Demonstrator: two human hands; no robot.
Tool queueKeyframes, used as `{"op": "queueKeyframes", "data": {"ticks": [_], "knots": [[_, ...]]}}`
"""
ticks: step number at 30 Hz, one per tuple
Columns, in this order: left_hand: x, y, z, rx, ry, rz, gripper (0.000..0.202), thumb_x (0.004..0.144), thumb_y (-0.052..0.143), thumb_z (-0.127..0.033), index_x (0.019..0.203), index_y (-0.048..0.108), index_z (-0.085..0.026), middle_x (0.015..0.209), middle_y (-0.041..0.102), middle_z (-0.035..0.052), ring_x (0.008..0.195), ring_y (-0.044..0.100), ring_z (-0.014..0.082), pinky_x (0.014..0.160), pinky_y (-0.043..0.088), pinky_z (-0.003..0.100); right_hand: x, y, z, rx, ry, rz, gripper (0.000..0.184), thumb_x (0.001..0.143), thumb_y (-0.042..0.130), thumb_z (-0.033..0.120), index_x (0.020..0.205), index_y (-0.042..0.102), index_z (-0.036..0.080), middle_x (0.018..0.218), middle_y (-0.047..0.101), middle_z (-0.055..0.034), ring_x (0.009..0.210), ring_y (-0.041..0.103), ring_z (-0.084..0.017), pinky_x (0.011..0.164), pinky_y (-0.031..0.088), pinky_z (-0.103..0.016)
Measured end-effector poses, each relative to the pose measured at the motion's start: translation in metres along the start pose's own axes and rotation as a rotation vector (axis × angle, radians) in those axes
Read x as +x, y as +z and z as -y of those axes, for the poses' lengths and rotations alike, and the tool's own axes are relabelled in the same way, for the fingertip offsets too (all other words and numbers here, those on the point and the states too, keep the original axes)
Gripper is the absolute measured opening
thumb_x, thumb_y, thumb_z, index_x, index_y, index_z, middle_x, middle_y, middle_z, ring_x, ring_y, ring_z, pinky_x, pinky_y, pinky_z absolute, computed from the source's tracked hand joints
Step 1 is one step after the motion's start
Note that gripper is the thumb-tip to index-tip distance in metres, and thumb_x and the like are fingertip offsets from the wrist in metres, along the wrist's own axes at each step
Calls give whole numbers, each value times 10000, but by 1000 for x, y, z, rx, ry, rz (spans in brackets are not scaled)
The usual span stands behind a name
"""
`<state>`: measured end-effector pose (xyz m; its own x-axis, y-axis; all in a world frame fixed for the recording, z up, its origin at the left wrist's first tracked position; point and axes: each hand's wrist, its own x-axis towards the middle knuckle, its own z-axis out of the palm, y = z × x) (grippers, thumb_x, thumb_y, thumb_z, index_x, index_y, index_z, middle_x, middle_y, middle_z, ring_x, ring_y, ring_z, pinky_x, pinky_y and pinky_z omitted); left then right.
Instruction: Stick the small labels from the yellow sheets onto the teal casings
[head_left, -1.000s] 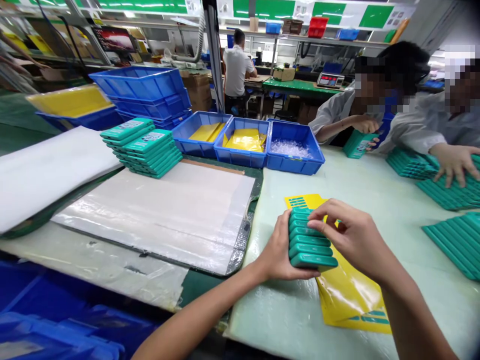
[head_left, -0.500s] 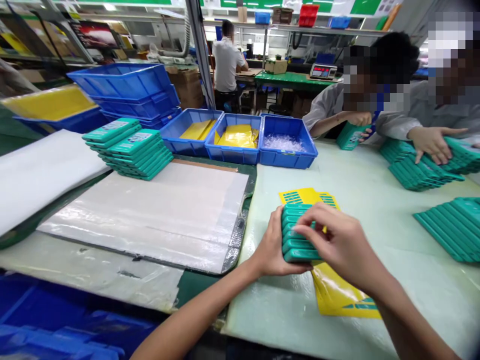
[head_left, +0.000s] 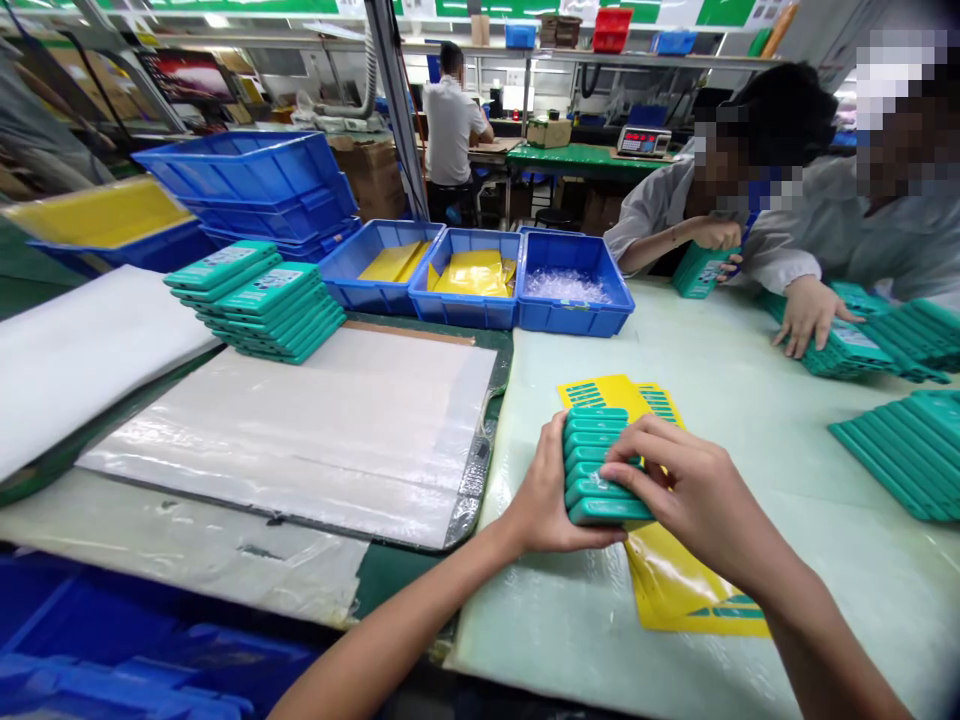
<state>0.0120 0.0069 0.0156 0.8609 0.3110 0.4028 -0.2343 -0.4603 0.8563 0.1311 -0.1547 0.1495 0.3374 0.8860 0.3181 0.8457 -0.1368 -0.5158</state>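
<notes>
My left hand [head_left: 541, 495] is wrapped round the left side of a stack of flat green cases [head_left: 592, 462], held with their narrow edges facing me. My right hand [head_left: 675, 480] is closed in a pinch, thumb and fingertips against the edge of a lower case. A faint clear spot shows at those fingertips, too small to make out. Beneath the stack lie yellow sheets [head_left: 675, 585] with rows of green strips. Part of the cases' right side is hidden behind my right hand.
Blue bins [head_left: 577, 318] hold yellow sheets and small clear pieces. Green cases stand stacked on a white board [head_left: 360, 420] at left and in another stack [head_left: 900, 455] at right. Across the table, two co-workers' hands [head_left: 810, 312] handle green cases. Blue crates [head_left: 232, 165] stand behind.
My right hand has shifted slightly right and down along the cases' edges. My left hand stays round the stack. A co-worker's hand at right has moved left on the cases there.
</notes>
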Motion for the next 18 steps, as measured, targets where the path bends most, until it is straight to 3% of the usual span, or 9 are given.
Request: {"op": "queueKeyframes", "data": {"ticks": [4,7,10,12,15,18], "knots": [[-1,1,0,4,13,2,1564,619,1021,-663,1728,9,-224,1693,313,247,1635,332,525,1374,313,708,-20,-21,-31,-307,105,-180,313,1123,556,419,887,639,230,833,695,-29,661,613,-195,637,405,-340],[-2,2,2,10,6,-6,1576,625,1013,-665,1734,-16,-224,1705,301,255,1645,311,534,1368,303,729,-18,-29,-24,-262,106,-286,247,1094,633,416,933,680,234,830,707,-18,619,588,-168,604,423,-315],[-2,3,5,19,-13,7,1583,615,1012,-653,1731,-22,-216,1718,279,264,1639,320,547,1355,320,741,-2,-7,11,-17,-17,-141,206,1088,661,310,897,664,232,842,698,-9,686,633,-152,626,469,-275],[-2,3,5,17,-20,20,1562,619,1007,-636,1726,-6,-203,1723,268,270,1640,327,549,1357,329,730,6,10,27,-29,-64,-28,247,1091,630,272,849,625,224,830,684,-12,683,637,-156,629,461,-284],[-1,2,3,17,-23,14,1558,615,1008,-638,1722,7,-192,1722,270,280,1642,323,549,1365,315,727,3,8,17,-215,-23,5,254,1075,607,284,828,607,224,821,690,-23,656,631,-184,601,401,-318],[0,2,-1,14,-20,-2,1574,605,1018,-654,1728,9,-212,1721,289,271,1645,313,546,1359,306,748,-8,-20,-8,-288,91,-116,261,1060,635,372,838,641,234,765,678,-15,608,590,-189,567,364,-325]]}}
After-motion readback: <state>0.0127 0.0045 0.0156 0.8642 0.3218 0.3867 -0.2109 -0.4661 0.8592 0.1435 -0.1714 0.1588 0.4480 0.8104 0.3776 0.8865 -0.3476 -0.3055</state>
